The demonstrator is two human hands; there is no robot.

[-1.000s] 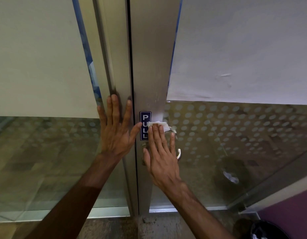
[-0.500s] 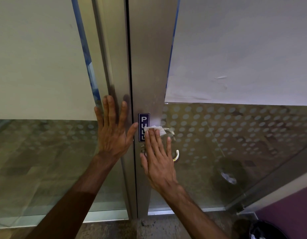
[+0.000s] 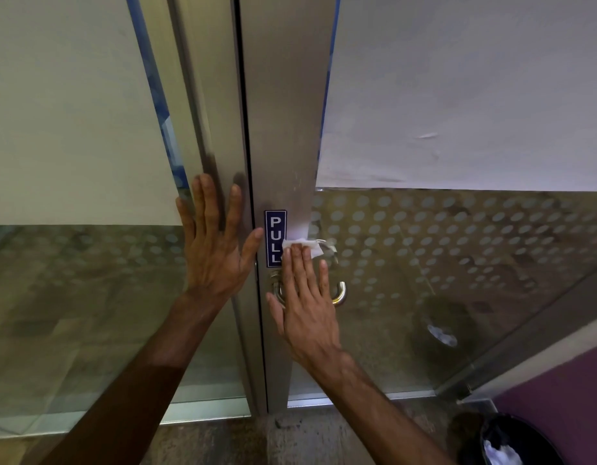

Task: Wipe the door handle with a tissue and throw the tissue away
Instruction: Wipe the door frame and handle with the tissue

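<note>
Hardly anything moved: right hand [image 3: 307,307] still presses the tissue [image 3: 303,246] flat, fingers straight, on the door handle [image 3: 339,293] beside the PULL sign [image 3: 274,238]. Left hand [image 3: 216,250], spread open, probably steadies the door frame [image 3: 223,129].

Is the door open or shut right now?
Shut: the door sits flush with the neighbouring frame, only a thin dark seam between.

Dim, even indoor light; sharp centre, wide-angle bending at edges.
</note>
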